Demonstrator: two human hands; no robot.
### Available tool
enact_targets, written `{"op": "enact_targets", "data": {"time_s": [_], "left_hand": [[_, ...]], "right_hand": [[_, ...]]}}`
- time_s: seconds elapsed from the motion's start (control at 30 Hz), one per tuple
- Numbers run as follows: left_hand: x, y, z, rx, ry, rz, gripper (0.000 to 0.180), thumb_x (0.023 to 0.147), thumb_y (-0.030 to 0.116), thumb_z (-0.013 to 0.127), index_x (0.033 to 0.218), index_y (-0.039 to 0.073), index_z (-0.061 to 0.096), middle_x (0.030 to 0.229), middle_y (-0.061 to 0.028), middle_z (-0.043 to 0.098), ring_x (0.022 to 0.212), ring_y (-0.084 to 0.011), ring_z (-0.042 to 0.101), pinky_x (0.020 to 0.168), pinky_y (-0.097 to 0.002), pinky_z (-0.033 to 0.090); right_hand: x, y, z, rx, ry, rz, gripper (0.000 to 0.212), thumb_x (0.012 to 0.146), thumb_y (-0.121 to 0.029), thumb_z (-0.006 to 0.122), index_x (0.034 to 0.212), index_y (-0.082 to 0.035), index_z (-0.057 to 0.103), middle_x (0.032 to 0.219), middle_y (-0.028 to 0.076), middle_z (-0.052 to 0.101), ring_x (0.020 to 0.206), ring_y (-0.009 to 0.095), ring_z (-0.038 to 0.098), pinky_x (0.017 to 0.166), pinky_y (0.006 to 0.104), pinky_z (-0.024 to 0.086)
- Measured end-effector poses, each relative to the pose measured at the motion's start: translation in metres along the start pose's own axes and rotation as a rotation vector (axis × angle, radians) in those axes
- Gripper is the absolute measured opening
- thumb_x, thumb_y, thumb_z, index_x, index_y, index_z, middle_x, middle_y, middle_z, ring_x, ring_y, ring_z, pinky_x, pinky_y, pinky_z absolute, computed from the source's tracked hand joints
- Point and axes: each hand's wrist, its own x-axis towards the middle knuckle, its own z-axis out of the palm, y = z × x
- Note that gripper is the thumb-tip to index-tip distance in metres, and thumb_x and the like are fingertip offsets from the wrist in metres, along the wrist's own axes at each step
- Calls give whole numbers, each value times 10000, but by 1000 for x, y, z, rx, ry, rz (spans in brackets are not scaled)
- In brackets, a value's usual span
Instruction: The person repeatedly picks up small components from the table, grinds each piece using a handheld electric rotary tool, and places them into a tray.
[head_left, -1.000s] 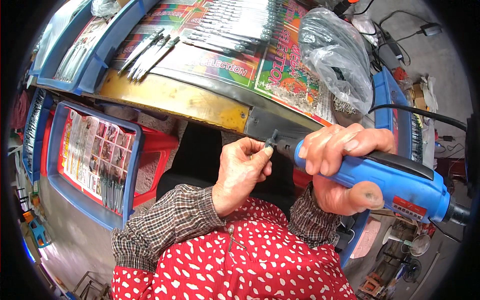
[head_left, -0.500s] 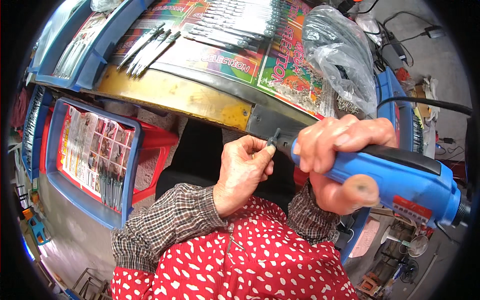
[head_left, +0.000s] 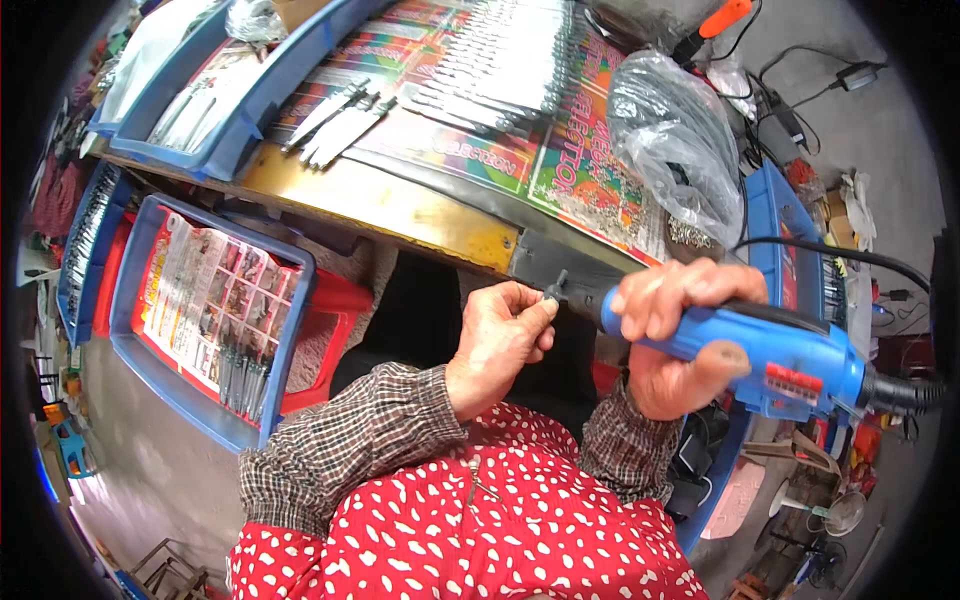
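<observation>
Head view. Since the earlier frame, the rear of the blue power tool (head_left: 770, 350) has moved up and leftward, while the table (head_left: 370, 205) and the blue tray (head_left: 295, 350) at left appear farther right. The left hand (head_left: 500, 340), at centre, pinches a small dark part (head_left: 558, 284) between thumb and forefinger. The right hand (head_left: 690, 330), right of centre, is wrapped round the tool, whose dark nose points toward this part; whether they touch cannot be told. Slender pen-like pieces (head_left: 500, 75) lie in rows at upper centre; a clear plastic bag (head_left: 680, 150) lies at upper right, beside scattered small metal pieces (head_left: 622, 212).
</observation>
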Motion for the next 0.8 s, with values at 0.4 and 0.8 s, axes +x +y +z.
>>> {"op": "enact_targets", "data": {"time_s": [0.4, 0.8], "left_hand": [[-13, 15, -29, 166, -24, 315, 136, 833, 15, 566, 952, -49, 576, 722, -29, 599, 533, -56, 522, 484, -191, 437], [35, 133, -131, 1474, 709, 1021, 356, 737, 162, 650, 1012, -38, 543, 889, -203, 558, 812, -333, 560, 710, -387, 443]], "right_hand": [[-2, -3, -13, -139, 76, -105, 459, 727, -321, 713, 920, -27, 418, 620, 75, 486, 531, 185, 505, 540, 335, 459], [-3, 1, -20, -160, 97, -76, 455, 763, -356, 684, 932, -39, 405, 645, 66, 485, 545, 165, 502, 551, 315, 453]]}}
